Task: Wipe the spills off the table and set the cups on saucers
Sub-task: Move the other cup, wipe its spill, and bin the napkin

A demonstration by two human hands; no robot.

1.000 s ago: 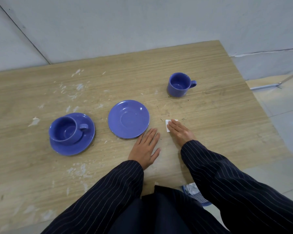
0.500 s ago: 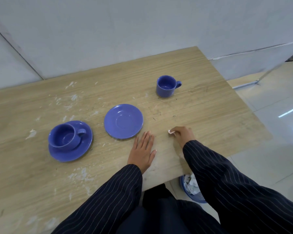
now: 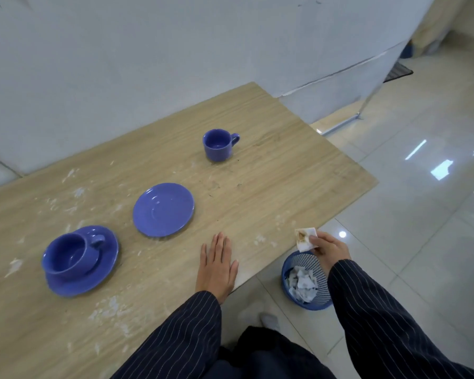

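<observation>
R hand is off the table edge, fingers pinched on a small folded tissue w/ a brown stain on it, held right above the blue mesh bin on the floor, which already has crumpled white tissues inside. L hand lies flat on the table, fingers straight and close together, holding nothing. One cup already sits on its saucer at the left; the second cup stands upright on bare wood toward the far side, handle pointing right, well apart from the empty saucer in the middle. Looks like the tissue is about to be dropped, then cup no. 2 goes onto the empty saucer. Cup looks like glazed ceramic: prob stiff, smooth, a bit slippery, chips if knocked. Best grip is the handle or around the body, set down gently, centred. Tissue is light, limp; a fingertip pinch is enough. White flecks remain across the left and near parts of the table.
</observation>
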